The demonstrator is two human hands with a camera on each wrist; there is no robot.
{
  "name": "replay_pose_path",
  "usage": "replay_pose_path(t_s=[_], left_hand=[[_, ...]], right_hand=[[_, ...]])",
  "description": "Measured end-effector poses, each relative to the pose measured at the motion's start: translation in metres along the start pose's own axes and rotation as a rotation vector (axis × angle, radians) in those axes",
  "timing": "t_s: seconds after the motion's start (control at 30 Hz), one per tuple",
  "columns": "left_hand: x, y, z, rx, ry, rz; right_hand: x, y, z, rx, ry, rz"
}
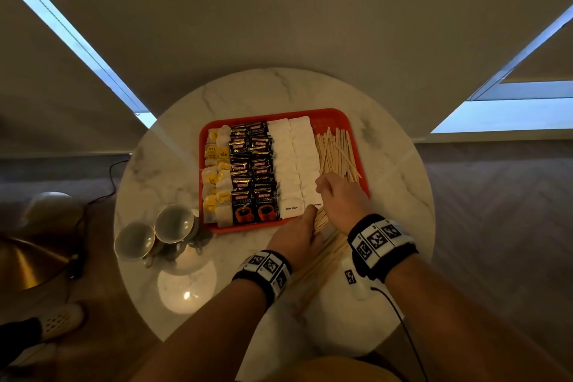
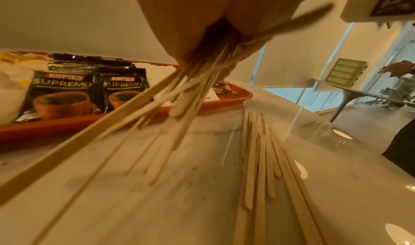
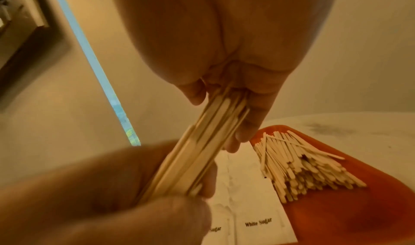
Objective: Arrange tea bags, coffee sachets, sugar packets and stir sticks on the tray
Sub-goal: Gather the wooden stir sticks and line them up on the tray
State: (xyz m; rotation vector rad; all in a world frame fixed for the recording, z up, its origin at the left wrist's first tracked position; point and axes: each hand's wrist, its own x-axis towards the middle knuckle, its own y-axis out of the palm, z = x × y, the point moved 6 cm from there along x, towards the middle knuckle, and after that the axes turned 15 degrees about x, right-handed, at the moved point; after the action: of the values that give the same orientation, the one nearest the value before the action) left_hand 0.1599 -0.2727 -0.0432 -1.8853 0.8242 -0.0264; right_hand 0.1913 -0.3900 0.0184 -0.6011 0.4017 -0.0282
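Pale matt wooden stir sticks (image 3: 298,167), glossy foil coffee sachets (image 1: 252,170), matt white paper sugar packets (image 1: 293,164), on a smooth orange-red plastic tray (image 1: 336,116) atop a polished, veined marble surface (image 1: 248,90)

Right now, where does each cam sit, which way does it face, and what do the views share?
Head: worn on the head, looks down at the round table and red tray; both forearms and hands show.
Left wrist: under the left hand, looks along its stick bundle toward the coffee sachets.
Right wrist: under the right hand, looks at the bundle, sugar packets and stick pile.
Shared: bundle and tray appear in all three.
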Motion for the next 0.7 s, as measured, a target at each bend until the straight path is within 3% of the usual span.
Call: replay_pose_path(t_s=[0.1, 0.27, 0.4, 0.5, 0.6, 0.7], left_hand=[[0.007, -0.005, -0.003, -0.055, -0.002, -0.010], [0.015, -0.022, 0.020, -0.384, -0.152, -0.168], [0.020, -0.041, 0.037, -0.629, -0.245, -0.293], [0.022, -0.044, 0.044, -0.783, -0.283, -0.340], [0.022, -0.044, 0.043, -0.925, -0.315, -0.359], [0.021, -0.044, 0.036, -1.033, -0.305, -0.363]], right_hand=[[0.000, 0.008, 0.009, 0.014, -0.073, 0.039], [-0.008, -0.001, -0.002, 0.230, -0.075, -0.122], [-0.022, 0.034, -0.031, 0.187, 0.051, 0.150], [-0.029, 0.055, -0.035, 0.208, 0.037, 0.329], [-0.031, 0.067, -0.034, 0.195, 0.044, 0.419], [-0.026, 0.076, -0.034, 0.077, 0.039, 0.419]])
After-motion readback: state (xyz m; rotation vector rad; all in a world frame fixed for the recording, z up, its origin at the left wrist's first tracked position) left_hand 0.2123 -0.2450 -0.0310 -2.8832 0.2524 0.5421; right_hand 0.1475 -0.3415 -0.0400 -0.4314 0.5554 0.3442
